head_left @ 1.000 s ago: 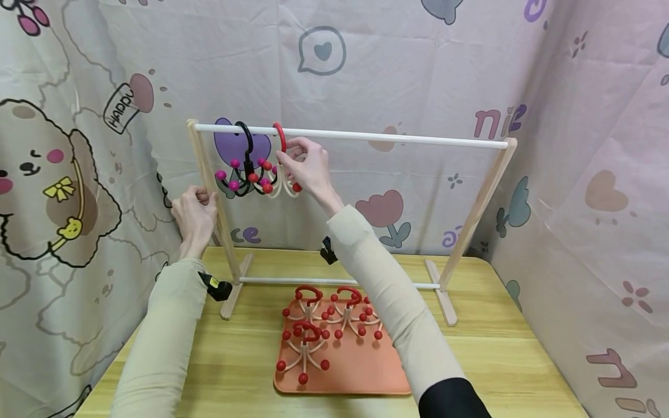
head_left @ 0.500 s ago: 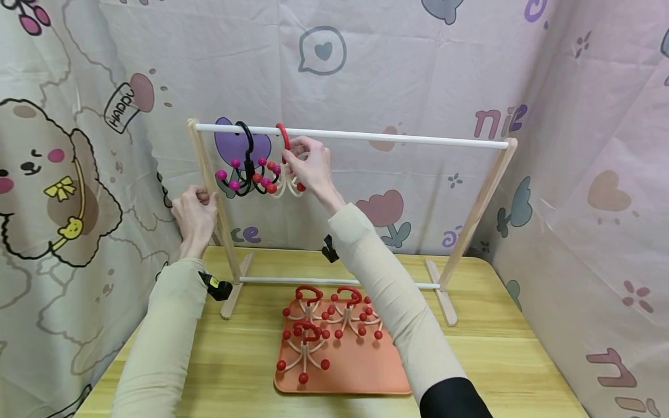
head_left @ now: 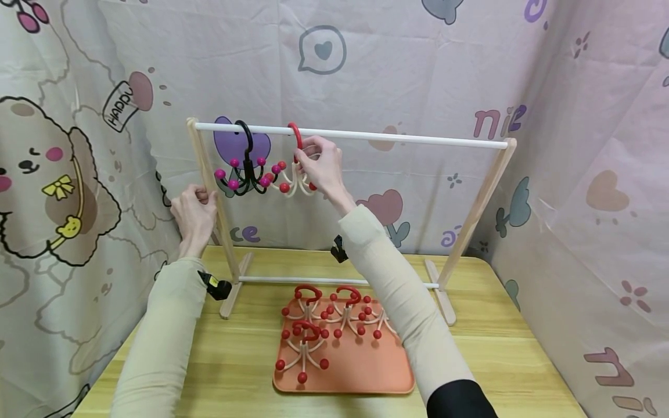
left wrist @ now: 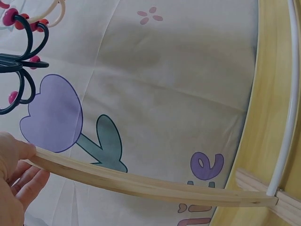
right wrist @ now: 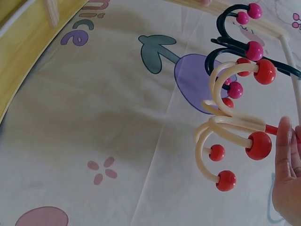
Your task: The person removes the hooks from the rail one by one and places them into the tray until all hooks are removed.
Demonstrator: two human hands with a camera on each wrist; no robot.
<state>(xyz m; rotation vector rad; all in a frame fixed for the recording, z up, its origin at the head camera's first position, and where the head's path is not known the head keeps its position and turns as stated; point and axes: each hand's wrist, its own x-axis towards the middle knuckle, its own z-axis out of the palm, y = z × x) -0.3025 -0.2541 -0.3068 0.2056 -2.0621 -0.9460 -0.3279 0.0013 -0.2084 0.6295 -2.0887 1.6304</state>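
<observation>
With thumb and fingers my right hand (head_left: pixel 323 165) pinches the red hook of a cream multi-arm hanger (head_left: pixel 297 181), whose arms end in red balls. That hook sits over the white top rail (head_left: pixel 366 136) of a wooden rack. Just left of it a black hanger (head_left: pixel 248 171) with magenta balls hangs on the same rail. Around the rack's left post (left wrist: pixel 141 184) the thumb and fingers of my left hand (head_left: pixel 194 213) grip the wood. In the right wrist view the cream hanger's red balls (right wrist: pixel 258 146) lie close beside the black hanger's magenta ones (right wrist: pixel 254 50).
Several cream hangers with red hooks and balls (head_left: pixel 304 351) lie on an orange tray (head_left: pixel 366 371) in front of the rack. A white lower bar (head_left: pixel 292 280) joins the rack's feet. Patterned cloth (head_left: pixel 407 69) surrounds the wooden table (head_left: pixel 496 348).
My right hand has slid the cream hanger rightward along the top rail, widening the gap between its hook and the black one. My left hand stays on the post.
</observation>
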